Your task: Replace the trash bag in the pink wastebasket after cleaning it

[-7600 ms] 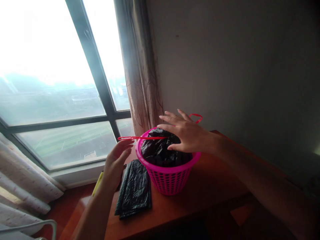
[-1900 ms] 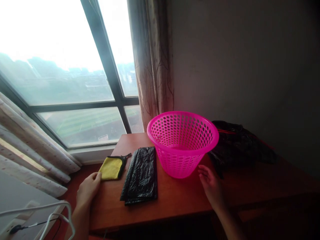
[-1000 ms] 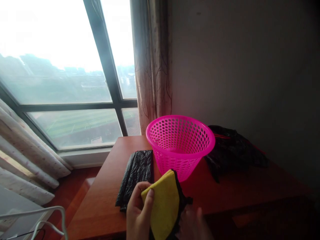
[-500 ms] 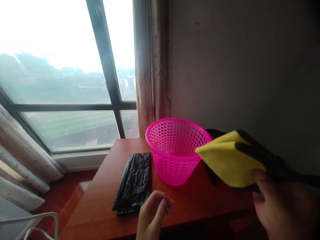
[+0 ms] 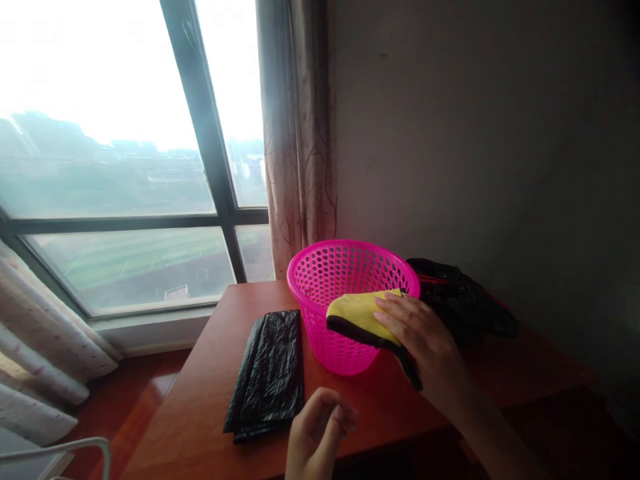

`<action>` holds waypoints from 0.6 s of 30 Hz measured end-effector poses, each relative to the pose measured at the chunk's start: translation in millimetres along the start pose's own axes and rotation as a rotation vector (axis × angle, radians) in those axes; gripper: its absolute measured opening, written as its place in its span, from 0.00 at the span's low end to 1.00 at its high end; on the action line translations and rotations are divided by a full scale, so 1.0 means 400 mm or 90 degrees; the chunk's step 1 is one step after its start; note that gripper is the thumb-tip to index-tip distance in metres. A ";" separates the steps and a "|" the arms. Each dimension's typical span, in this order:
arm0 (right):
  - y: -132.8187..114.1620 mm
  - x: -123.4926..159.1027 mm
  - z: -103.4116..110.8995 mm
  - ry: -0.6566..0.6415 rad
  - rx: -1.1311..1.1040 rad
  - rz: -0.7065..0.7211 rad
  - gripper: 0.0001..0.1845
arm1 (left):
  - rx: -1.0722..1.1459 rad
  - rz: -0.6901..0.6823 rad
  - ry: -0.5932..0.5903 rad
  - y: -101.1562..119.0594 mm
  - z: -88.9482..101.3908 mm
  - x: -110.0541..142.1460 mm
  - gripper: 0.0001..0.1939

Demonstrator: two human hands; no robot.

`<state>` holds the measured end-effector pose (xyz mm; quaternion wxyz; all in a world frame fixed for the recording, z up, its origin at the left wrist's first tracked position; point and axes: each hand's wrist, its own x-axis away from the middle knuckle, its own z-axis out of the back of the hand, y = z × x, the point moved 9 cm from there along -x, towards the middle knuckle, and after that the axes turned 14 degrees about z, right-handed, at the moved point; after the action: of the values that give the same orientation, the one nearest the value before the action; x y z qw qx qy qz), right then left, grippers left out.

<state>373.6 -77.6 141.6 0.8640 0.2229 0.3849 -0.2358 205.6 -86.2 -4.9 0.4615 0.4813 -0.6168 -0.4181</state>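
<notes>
My right hand [image 5: 420,337] is closed on a yellow cloth with black edging [image 5: 363,317], fingers lying over its top and thumb hidden. The cloth is folded and hangs at the near rim of a pink plastic basket [image 5: 345,350], covering part of it. The basket stands upright and is pierced with holes. Low in the middle, my left hand [image 5: 323,427] holds nothing, with fingers loosely curled and a gap to the thumb. Nearest to it lies a folded black plastic bag [image 5: 267,373] on the reddish wooden table [image 5: 200,373].
A crumpled black bag with red strips [image 5: 460,300] lies behind the basket, by the wall [image 5: 450,147]. A window [image 5: 125,160] and curtains [image 5: 303,133] are at the left and back. The white metal frame [image 5: 95,443] of some object stands at lower left.
My right hand has brought the yellow cloth leftward from the right side to the front rim of the basket, uncovering the crumpled black bag. The left hand stays curled low in view.
</notes>
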 end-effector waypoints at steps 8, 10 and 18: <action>0.010 0.004 0.023 -0.043 -0.115 0.018 0.30 | -0.031 -0.092 -0.006 0.168 0.005 -0.038 0.13; 0.020 -0.008 0.036 -0.048 -0.156 0.008 0.26 | 0.009 -0.092 0.000 0.200 0.010 -0.061 0.15; 0.060 -0.131 0.025 -0.114 -0.175 -0.005 0.10 | 0.264 0.001 0.014 0.209 0.007 -0.138 0.15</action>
<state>362.2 -51.9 192.9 0.9165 0.0792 0.3356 -0.2029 191.7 -16.5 65.7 0.3596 0.5701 -0.6850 -0.2764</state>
